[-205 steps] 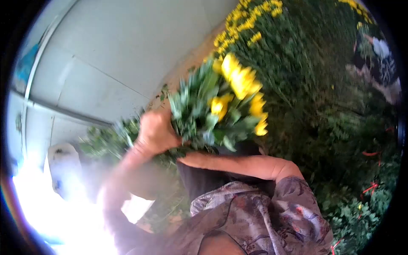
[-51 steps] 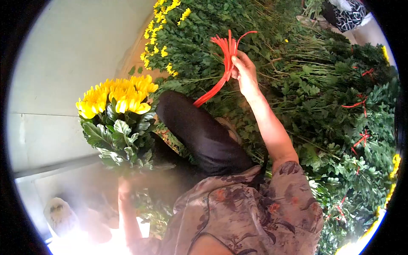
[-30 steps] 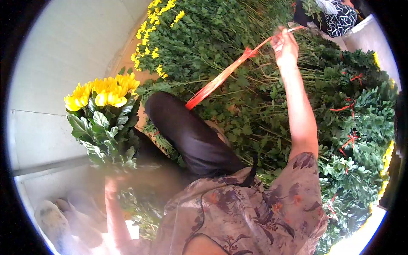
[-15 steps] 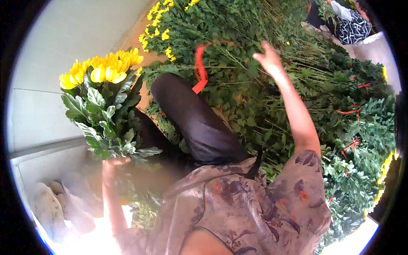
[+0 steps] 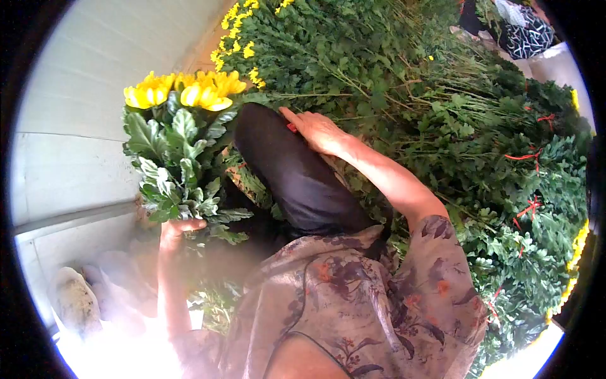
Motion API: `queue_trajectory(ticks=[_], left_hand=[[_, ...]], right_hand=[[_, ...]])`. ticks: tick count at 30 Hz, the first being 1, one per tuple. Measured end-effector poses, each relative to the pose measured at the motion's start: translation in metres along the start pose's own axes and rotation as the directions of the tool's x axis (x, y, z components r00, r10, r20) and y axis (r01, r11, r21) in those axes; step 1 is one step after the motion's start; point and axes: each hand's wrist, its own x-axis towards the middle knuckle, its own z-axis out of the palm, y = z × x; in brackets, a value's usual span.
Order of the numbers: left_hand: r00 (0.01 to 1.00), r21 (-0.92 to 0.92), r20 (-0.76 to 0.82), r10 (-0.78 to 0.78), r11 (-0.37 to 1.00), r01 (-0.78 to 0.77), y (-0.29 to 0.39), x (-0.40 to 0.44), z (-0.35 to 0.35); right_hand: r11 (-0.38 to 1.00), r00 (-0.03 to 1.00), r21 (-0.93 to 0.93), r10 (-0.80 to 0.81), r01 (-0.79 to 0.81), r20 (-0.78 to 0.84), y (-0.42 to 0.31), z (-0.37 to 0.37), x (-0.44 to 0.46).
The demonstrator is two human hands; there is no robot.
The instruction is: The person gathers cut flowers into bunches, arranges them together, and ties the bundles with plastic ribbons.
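A bunch of yellow flowers point(image 5: 183, 91) with broad green leaves stands upright at the left, in my left hand point(image 5: 180, 228). That hand is closed round the stems just under the leaves; haze blurs the part below. My right hand point(image 5: 319, 132) lies over the side of my bent, dark-trousered knee point(image 5: 268, 136), its fingers stretched out. A small piece of red strip point(image 5: 291, 127) shows beside its fingers, and the hand hides anything more of it.
Leafy cut stems point(image 5: 404, 114) cover the floor ahead and right. Bunches with red ties point(image 5: 530, 208) lie along the right. A pale wall point(image 5: 82, 107) stands at the left. Part of a person in patterned cloth point(image 5: 529, 38) is at the top right. Yellow blooms point(image 5: 237, 38) lie near the wall.
My right hand has let go of the red strip it pulled and come down to the knee, covering most of the strips. The bunch has moved slightly right in my left hand.
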Motion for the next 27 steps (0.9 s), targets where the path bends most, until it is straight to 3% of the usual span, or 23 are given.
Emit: queue_trajectory(ticks=[2, 3, 5, 7, 9, 11, 12, 13, 14, 16, 17, 18, 19, 21, 23, 24, 25, 27], left_hand=[[1.0, 0.068, 0.015, -0.003, 0.998, 0.002, 0.012, -0.005, 0.003], [0.999, 0.005, 0.039, -0.001, 1.0, 0.001, 0.016, -0.009, 0.009], [0.998, -0.057, 0.067, 0.008, 0.998, -0.004, 0.018, -0.011, 0.01], [0.996, -0.085, 0.094, 0.009, 0.996, -0.001, 0.018, -0.011, 0.011], [0.993, -0.09, 0.115, 0.0, 0.996, 0.011, 0.025, -0.016, 0.013], [0.992, -0.097, 0.111, 0.054, 0.994, -0.044, 0.024, -0.017, 0.012], [0.992, -0.098, 0.11, 0.061, 0.994, -0.05, 0.02, -0.02, 0.012], [0.995, -0.058, 0.073, 0.074, 0.996, -0.07, 0.015, -0.021, 0.01], [0.995, -0.02, 0.036, 0.09, 0.996, -0.089, 0.012, -0.022, 0.009], [0.998, -0.054, 0.061, 0.021, 0.998, -0.017, 0.009, -0.023, 0.007], [0.993, -0.064, 0.103, -0.065, 0.995, 0.072, 0.017, -0.012, 0.001], [0.996, -0.063, 0.085, -0.018, 0.998, 0.023, 0.016, -0.012, 0.001], [0.996, -0.065, 0.087, -0.014, 0.998, 0.019, 0.017, -0.014, 0.002], [0.996, -0.078, 0.083, 0.026, 0.997, -0.019, 0.02, -0.016, 0.003], [0.995, -0.086, 0.103, -0.003, 0.996, 0.012, 0.023, -0.018, 0.003], [0.992, -0.092, 0.121, -0.037, 0.995, 0.049, 0.024, -0.019, 0.003], [0.992, -0.087, 0.12, -0.036, 0.995, 0.046, 0.024, -0.018, 0.003], [0.989, -0.093, 0.145, -0.03, 0.995, 0.044, 0.024, -0.015, -0.001]], right_hand=[[0.995, 0.999, -0.096, 0.017, -0.013, 0.047, 0.002, 0.003, 0.002], [0.983, 0.994, -0.18, 0.043, -0.024, 0.102, 0.001, 0.003, 0.002], [0.977, 0.999, -0.208, 0.044, -0.037, 0.031, 0.0, 0.001, -0.002], [0.89, 0.981, -0.446, -0.16, 0.097, -0.107, -0.003, -0.011, -0.008], [0.894, 0.974, -0.44, -0.169, 0.087, -0.15, -0.002, -0.019, -0.016], [0.896, 0.987, -0.424, 0.078, -0.131, -0.141, 0.009, -0.022, -0.022], [0.902, 0.948, -0.297, 0.281, -0.313, -0.147, -0.003, -0.045, -0.034], [0.882, 0.882, -0.132, 0.421, -0.452, -0.212, 0.043, -0.035, -0.038], [0.848, 0.83, -0.077, 0.489, -0.524, -0.268, 0.032, -0.065, -0.055], [0.798, 0.692, 0.187, 0.594, -0.573, -0.41, 0.117, -0.06, -0.079], [0.587, 0.508, 0.435, 0.809, -0.682, -0.295, 0.096, -0.085, -0.086], [0.712, 0.446, 0.337, 0.668, -0.616, -0.596, 0.147, -0.055, -0.099], [0.713, 0.445, 0.336, 0.665, -0.615, -0.6, 0.153, -0.041, -0.101], [0.579, 0.467, 0.588, 0.812, -0.566, -0.35, 0.149, -0.013, -0.1], [0.414, 0.546, 0.779, 0.83, -0.471, -0.111, 0.173, 0.049, -0.072], [0.37, 0.559, 0.77, 0.829, -0.519, -0.021, 0.092, 0.022, -0.059], [0.264, 0.708, 0.908, 0.704, -0.326, 0.049, 0.095, 0.047, -0.04], [0.236, 0.727, 0.922, 0.683, -0.308, 0.068, 0.016, 0.014, -0.021]])
